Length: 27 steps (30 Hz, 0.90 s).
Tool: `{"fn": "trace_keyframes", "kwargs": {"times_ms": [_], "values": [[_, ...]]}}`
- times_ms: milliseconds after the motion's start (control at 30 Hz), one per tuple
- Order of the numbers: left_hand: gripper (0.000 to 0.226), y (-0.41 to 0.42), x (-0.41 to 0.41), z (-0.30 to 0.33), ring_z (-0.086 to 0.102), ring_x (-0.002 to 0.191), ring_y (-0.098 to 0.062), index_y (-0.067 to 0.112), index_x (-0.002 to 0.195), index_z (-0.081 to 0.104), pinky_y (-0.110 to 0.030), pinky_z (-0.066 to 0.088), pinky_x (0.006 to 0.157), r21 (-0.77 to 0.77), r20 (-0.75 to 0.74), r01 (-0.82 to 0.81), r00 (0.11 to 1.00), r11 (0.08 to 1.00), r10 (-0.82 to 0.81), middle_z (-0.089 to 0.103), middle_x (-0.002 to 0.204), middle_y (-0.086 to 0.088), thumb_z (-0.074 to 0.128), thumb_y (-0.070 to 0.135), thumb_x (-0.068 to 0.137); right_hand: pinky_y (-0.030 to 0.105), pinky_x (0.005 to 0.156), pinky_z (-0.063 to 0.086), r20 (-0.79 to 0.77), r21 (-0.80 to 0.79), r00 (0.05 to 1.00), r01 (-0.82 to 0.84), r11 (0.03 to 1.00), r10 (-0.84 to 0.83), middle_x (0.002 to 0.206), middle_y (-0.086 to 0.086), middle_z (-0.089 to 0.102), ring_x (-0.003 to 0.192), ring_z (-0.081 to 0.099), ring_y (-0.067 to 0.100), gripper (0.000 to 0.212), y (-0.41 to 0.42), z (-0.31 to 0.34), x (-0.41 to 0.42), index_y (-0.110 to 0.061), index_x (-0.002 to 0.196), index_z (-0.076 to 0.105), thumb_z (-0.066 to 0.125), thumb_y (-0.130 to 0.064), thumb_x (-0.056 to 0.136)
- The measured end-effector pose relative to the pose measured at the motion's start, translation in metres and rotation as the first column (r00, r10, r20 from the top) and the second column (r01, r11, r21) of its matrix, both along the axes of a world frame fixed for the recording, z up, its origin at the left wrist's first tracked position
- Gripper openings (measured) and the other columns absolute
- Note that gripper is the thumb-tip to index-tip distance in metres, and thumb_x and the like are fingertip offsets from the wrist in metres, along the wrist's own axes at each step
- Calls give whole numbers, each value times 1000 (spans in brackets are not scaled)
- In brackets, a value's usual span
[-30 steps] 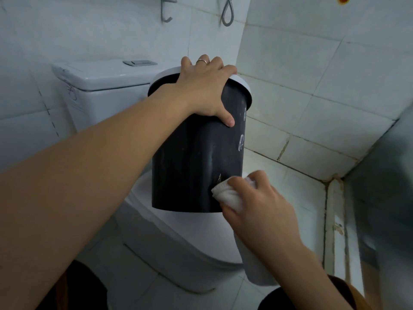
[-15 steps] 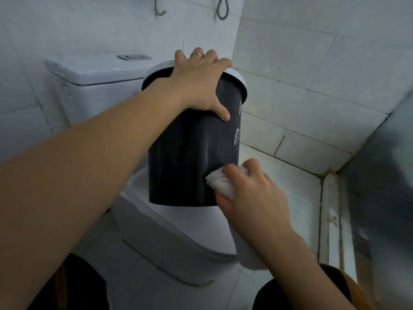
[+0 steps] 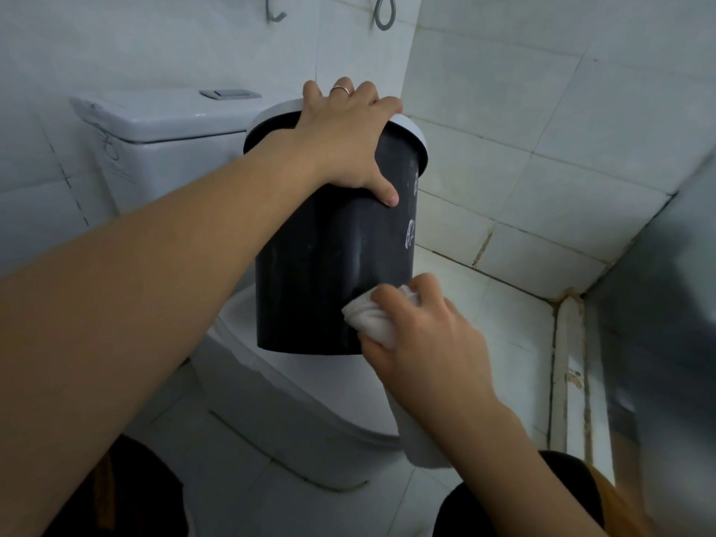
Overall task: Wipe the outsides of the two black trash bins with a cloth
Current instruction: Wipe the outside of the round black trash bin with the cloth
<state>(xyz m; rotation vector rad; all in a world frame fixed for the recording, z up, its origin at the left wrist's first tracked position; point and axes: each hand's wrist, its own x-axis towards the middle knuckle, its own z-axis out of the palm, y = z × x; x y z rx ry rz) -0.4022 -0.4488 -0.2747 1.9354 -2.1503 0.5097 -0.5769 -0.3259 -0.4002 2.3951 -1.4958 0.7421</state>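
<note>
A black trash bin point(image 3: 310, 265) with a white rim stands on the closed toilet lid point(image 3: 310, 385). My left hand point(image 3: 345, 141) grips the bin's rim from above, thumb down its front and fingers over the top. My right hand point(image 3: 422, 343) holds a bunched white cloth point(image 3: 368, 321) and presses it against the lower right of the bin's side; a tail of the cloth hangs below my wrist. White marks show on the bin's right side. Only one bin is in view.
The white toilet tank point(image 3: 162, 122) stands behind the bin against the tiled wall. A tiled corner point(image 3: 561, 296) lies to the right, next to a grey panel point(image 3: 666, 304). Metal hooks point(image 3: 383, 13) hang high on the wall. My dark-clothed knees point(image 3: 515, 501) are at the bottom.
My right hand with the cloth has shifted slightly up and leftward along the bin's lower side. My left hand keeps its grip on the rim.
</note>
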Motion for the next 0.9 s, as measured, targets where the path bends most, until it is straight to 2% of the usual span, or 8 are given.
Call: {"fn": "trace_keyframes", "kwargs": {"times_ms": [67, 200, 333, 400, 633, 700, 767, 900], "values": [[114, 0, 2, 0, 33, 134, -33, 31, 148, 29, -53, 26, 103, 5, -7, 1, 1000, 1000, -1, 39, 142, -4, 72, 80, 54, 18, 45, 22, -12, 34, 1000, -16, 999, 17, 95, -3, 54, 68, 56, 17, 24, 9, -8, -7, -31, 94, 62, 70, -44, 75], [114, 0, 0, 0, 32, 134, -33, 31, 148, 29, -54, 25, 104, 7, -10, 11, 1000, 1000, -11, 39, 142, -4, 72, 80, 55, 12, 47, 13, -7, 40, 1000, -18, 999, 19, 95, -5, 55, 67, 56, 15, 22, 9, -9, -10, -33, 93, 64, 70, -47, 76], [114, 0, -3, 0, 32, 135, -33, 30, 148, 28, -54, 26, 104, 4, 1, 15, 1000, 1000, -15, 39, 143, -5, 72, 80, 55, 24, 47, 34, 48, 36, 999, -24, 999, 22, 99, -4, 51, 70, 57, 19, 23, -10, 6, 0, -34, 98, 61, 64, -47, 79], [114, 0, -1, 1, 32, 134, -33, 30, 148, 29, -54, 26, 104, 7, -6, 7, 1000, 1000, -7, 39, 143, -5, 72, 80, 55, 25, 47, 36, 61, 44, 998, -29, 999, 26, 99, -5, 50, 71, 56, 20, 24, -13, 7, 1, -34, 98, 61, 63, -47, 79], [114, 1, -1, 0, 32, 134, -32, 31, 148, 28, -54, 25, 104, 7, -11, 16, 1000, 1000, -16, 39, 142, -3, 72, 80, 55, 14, 46, 19, 37, 100, 998, -49, 994, 45, 95, -9, 52, 64, 51, 13, 22, 2, -7, -12, -38, 94, 62, 66, -50, 76], [114, 1, -4, 0, 32, 134, -32, 30, 148, 28, -54, 25, 104, 7, -12, 20, 1000, 1000, -20, 39, 142, -3, 73, 79, 54, 16, 44, 26, 57, 83, 997, -57, 995, 53, 95, -8, 51, 64, 52, 15, 23, -6, 0, -9, -37, 95, 61, 62, -53, 78], [115, 2, -5, 0, 32, 134, -32, 30, 147, 29, -53, 26, 103, 1, -6, 17, 1000, 1000, -17, 39, 142, -3, 73, 79, 53, 27, 48, 41, 109, 67, 992, -67, 995, 60, 97, -6, 50, 69, 56, 20, 26, -16, 9, -2, -34, 97, 60, 61, -54, 80], [116, 2, -2, -1, 33, 132, -32, 30, 146, 30, -53, 27, 102, 0, -10, -6, 1000, 1000, 6, 40, 141, -3, 73, 80, 51, 30, 52, 45, 146, 27, 988, -62, 998, 57, 98, -3, 50, 74, 58, 23, 27, -26, 19, 9, -32, 98, 60, 60, -53, 81]]}}
